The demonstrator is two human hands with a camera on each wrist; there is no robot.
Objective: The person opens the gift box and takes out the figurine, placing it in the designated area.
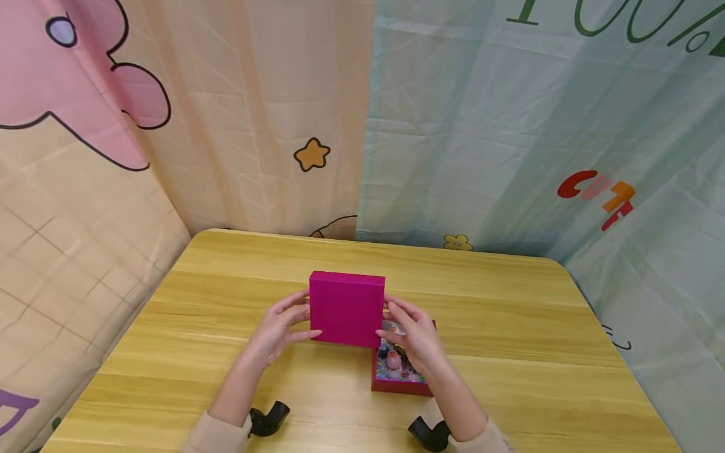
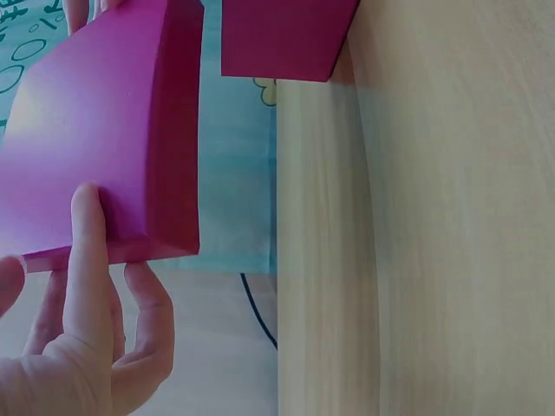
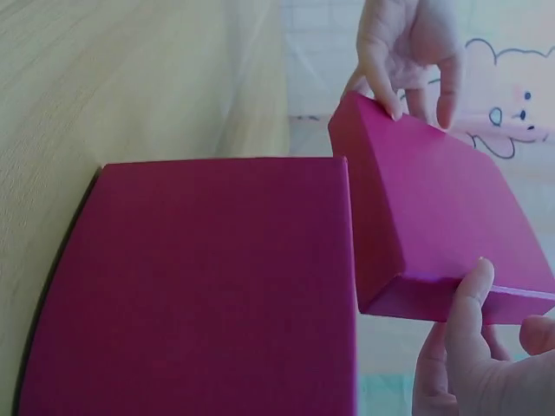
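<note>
Both hands hold a plain magenta box lid [image 1: 347, 308] by its opposite sides, raised and tilted with its flat face towards the head camera. My left hand [image 1: 279, 328] grips the left side, a finger lying on the lid's face. The right hand [image 1: 418, 336] grips the other side in the same way. Partly behind the lid and right hand, the open box [image 1: 401, 387] stands on the table. Inside it are a small pink figure [image 1: 393, 361] and colourful small bits, some hidden. In the right wrist view, the lid [image 3: 460, 199] is beside and apart from the box's outer wall [image 3: 191, 286].
The light wooden table [image 1: 226, 289] extends around the box. Printed curtains [image 1: 260, 126] hang behind it and at both sides. Black curved pieces [image 1: 270, 419] sit at the wrists. A thin dark cable [image 2: 257, 312] hangs beyond the table edge in the left wrist view.
</note>
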